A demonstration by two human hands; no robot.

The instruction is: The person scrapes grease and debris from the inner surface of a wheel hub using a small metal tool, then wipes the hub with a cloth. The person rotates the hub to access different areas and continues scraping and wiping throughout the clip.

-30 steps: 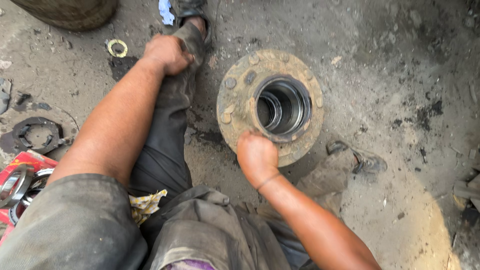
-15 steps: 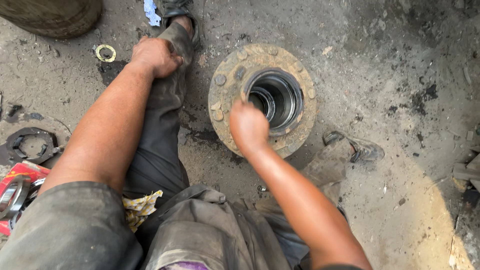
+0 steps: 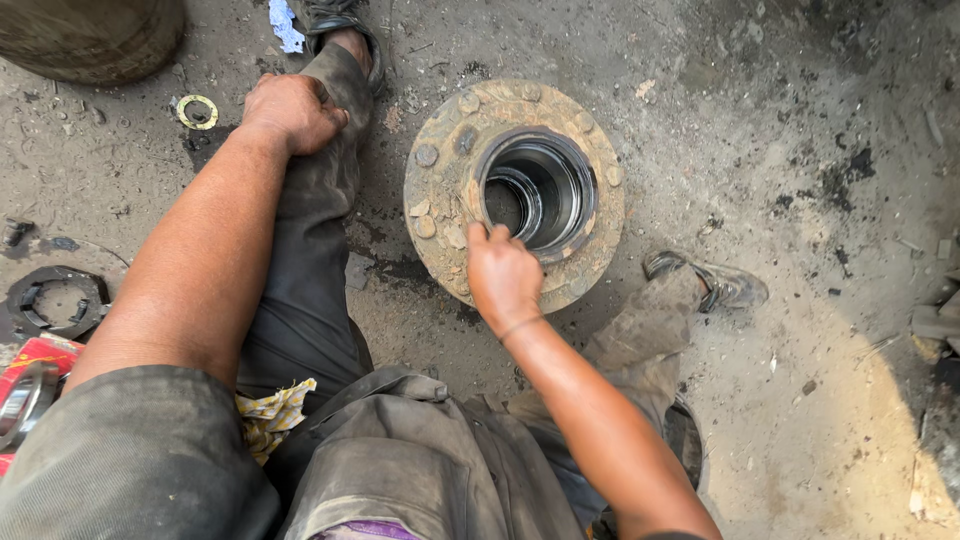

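A rusty, dirt-caked wheel hub (image 3: 560, 110) with several studs and a shiny open bore lies flat on the ground between my legs. My right hand (image 3: 503, 275) rests on the near rim of the hub, fingertips touching the edge of the bore. Whether it pinches anything small I cannot tell. My left hand (image 3: 290, 110) rests closed on my left shin, just below the sandalled foot (image 3: 338, 22).
A small brass ring (image 3: 197, 111) lies on the dirt left of my leg. A dark toothed metal ring (image 3: 55, 301) and a red container with metal parts (image 3: 25, 385) sit at the left edge. A large round object (image 3: 90, 35) fills the top left corner.
My right hand has moved up from the hub's near edge onto its face, reaching the bore's rim. The camera has come closer. My left hand has stayed on the shin.
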